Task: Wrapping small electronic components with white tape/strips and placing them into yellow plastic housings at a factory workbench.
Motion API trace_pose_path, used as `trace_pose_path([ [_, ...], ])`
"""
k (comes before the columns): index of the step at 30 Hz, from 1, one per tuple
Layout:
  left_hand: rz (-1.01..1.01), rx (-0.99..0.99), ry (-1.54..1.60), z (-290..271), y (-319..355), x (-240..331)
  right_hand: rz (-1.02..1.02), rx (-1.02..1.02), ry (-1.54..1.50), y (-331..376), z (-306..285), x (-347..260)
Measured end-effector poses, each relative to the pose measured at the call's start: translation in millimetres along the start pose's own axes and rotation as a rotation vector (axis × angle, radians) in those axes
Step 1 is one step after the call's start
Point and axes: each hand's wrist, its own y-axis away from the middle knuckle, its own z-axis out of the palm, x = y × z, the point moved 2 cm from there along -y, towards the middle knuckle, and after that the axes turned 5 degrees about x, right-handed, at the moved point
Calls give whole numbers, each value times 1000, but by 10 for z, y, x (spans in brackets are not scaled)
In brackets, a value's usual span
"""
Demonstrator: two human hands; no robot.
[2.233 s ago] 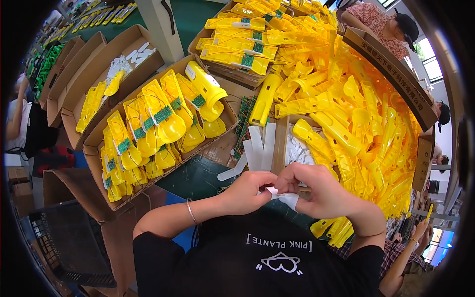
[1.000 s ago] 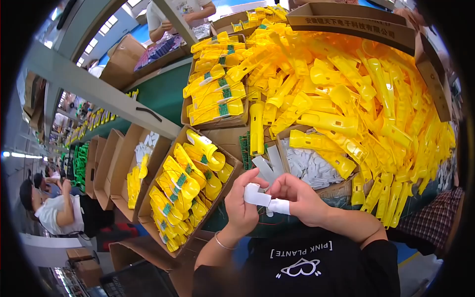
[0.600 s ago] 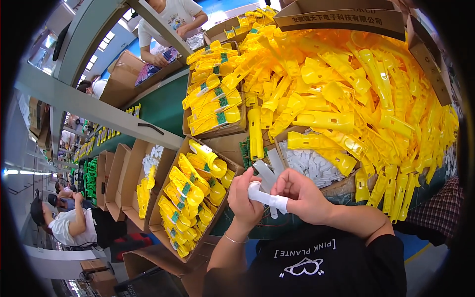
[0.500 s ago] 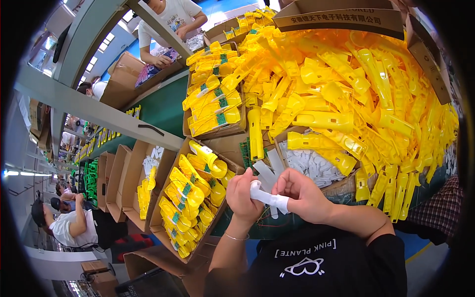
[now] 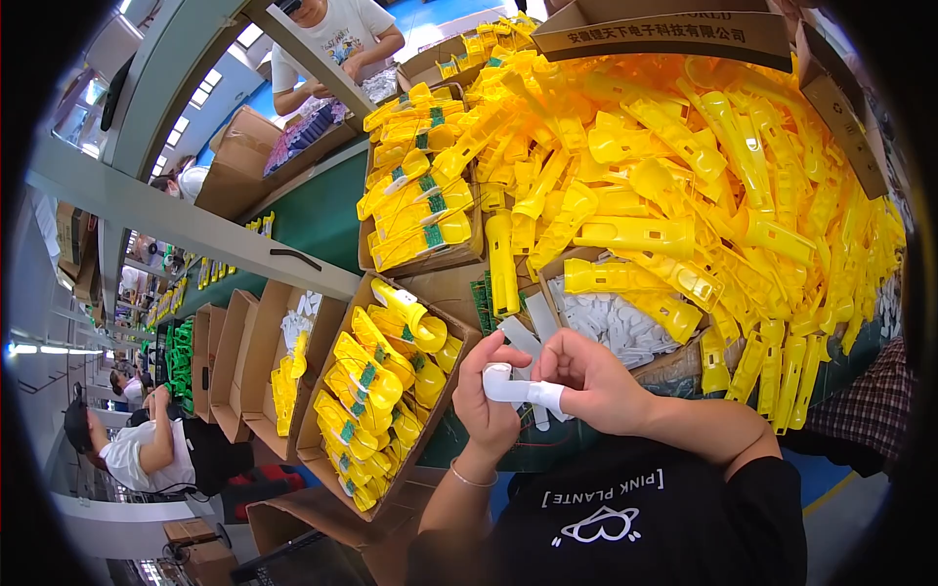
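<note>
Both hands are close together in front of my chest, at the bench's near edge. My left hand (image 5: 482, 405) is closed, its fingers curled round the end of a white tape-like strip (image 5: 510, 389). The strip covers the thumb area there and runs across to my right hand (image 5: 606, 391), where white material wraps the thumb. My right hand is closed too, its fingers bent toward the thumb over the strip. Whether anything smaller sits between the fingertips is hidden. Flat white strips (image 5: 523, 338) lie on the bench just beyond the hands.
A large heap of yellow plastic housings (image 5: 684, 176) fills the right. Small white parts (image 5: 611, 314) lie at its near edge. Left stands a carton (image 5: 311, 454) of yellow housings with green circuit boards, with another carton (image 5: 476, 249) behind. Co-workers (image 5: 337, 49) are beyond.
My hands stay nearly in place, with the left fingers shifting slightly round the white strip. The co-worker at the back has moved their hands.
</note>
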Motion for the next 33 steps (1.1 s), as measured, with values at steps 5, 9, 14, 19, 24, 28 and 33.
trace_pose_path([
  [5,-181,4,433,98,17,69,-51,-35,32,-38,7,34],
  [9,-239,-5,520,155,64,90,-131,-6,161,-49,20,-5],
  [14,-235,109,580,72,45,20,-141,72,252,-22,-118,-65],
  [19,-240,111,475,62,58,-6,-602,-63,539,232,137,-205],
  [24,-238,5,487,89,100,66,-564,-131,496,249,167,-164],
  [28,-192,-130,564,102,61,21,-614,-170,519,225,148,-125],
  [33,-20,-176,414,102,7,130,-661,-48,616,282,-35,-210],
])
